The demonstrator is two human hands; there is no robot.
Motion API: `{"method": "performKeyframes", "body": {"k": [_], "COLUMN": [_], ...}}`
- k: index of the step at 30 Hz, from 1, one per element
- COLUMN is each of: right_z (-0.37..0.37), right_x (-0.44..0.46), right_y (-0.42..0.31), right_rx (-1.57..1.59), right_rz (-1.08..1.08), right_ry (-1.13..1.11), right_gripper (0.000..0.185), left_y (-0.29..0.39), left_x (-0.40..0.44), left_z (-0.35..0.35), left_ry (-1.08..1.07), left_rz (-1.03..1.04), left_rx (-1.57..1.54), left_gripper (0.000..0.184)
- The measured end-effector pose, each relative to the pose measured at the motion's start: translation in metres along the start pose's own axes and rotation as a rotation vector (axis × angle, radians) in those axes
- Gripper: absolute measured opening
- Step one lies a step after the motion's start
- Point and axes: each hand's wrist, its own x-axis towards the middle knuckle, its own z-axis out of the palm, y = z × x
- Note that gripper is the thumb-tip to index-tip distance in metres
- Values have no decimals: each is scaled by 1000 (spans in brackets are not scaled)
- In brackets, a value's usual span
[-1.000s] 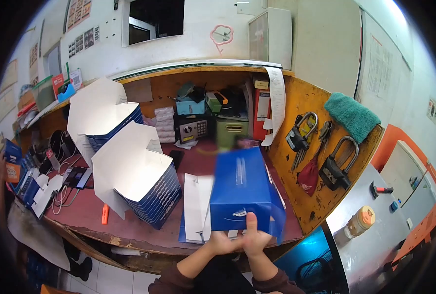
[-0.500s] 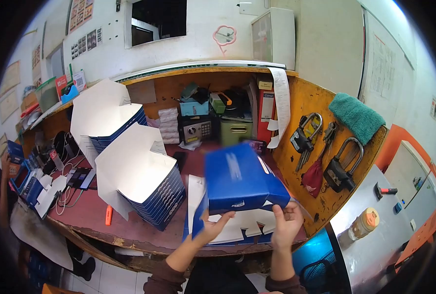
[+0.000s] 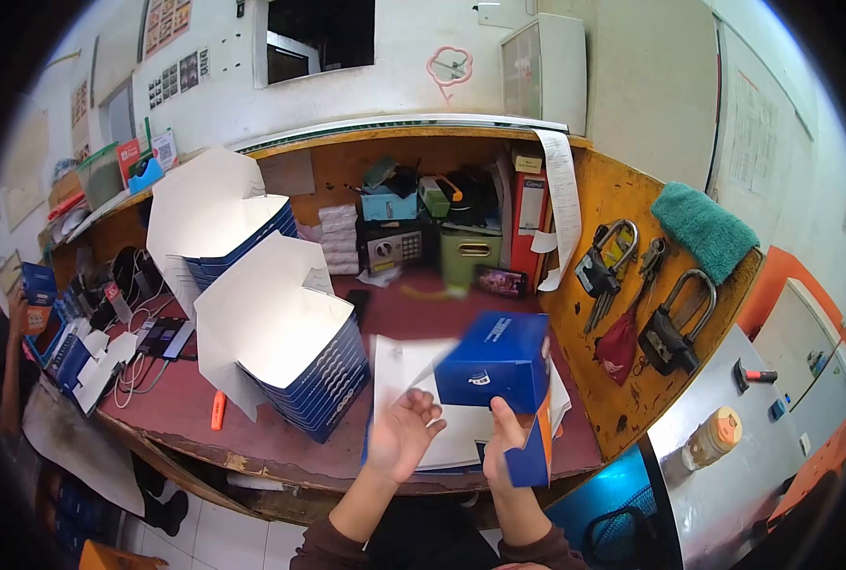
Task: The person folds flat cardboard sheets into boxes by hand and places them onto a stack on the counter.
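Observation:
My right hand (image 3: 505, 445) grips a small blue carton (image 3: 495, 359) from below, with the thumb on its lower front edge. An orange-and-blue flap (image 3: 535, 446) hangs open at the carton's right side. Just left of it, my left hand (image 3: 406, 439) is palm up with loosely curled fingers, apart from the carton and holding nothing. Beneath both hands lies a pile of flat white-and-blue card blanks (image 3: 399, 366). To the left stand two stacks of nested blue cartons with white insides, a nearer stack (image 3: 323, 385) and a farther stack (image 3: 276, 228).
An orange marker (image 3: 218, 410) lies near the desk's front edge. Phones and cables (image 3: 162, 340) are at the left, where another person's hand (image 3: 14, 302) holds a blue box. A propped phone (image 3: 501, 281) stands at the back. Padlocks (image 3: 670, 332) hang on the right panel.
The carton has turned and moved slightly right and down, and its orange-lined flap now shows. My left hand has let go of it and turned palm up.

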Motion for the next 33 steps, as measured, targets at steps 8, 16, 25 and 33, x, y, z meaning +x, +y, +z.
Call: {"method": "performKeyframes", "body": {"k": [8,16,25,33], "right_z": [3,-15,62,160], "right_x": [-25,19,-3,25], "right_y": [38,16,4,33], "right_rx": [-8,-769,-1725,-1465], "right_rz": [39,-27,-655,-643], "right_ry": [-104,-469,-1225,-1729], "right_gripper": [36,37,21,22], "left_y": [-25,22,65,131], "left_x": [-1,-35,-25,-88], "left_z": [-6,46,-21,19], "left_ry": [368,158,174,564], "left_rz": [500,702,666,994], "left_rx": [750,2286,1367,2203], "left_gripper": [30,22,43,26]}}
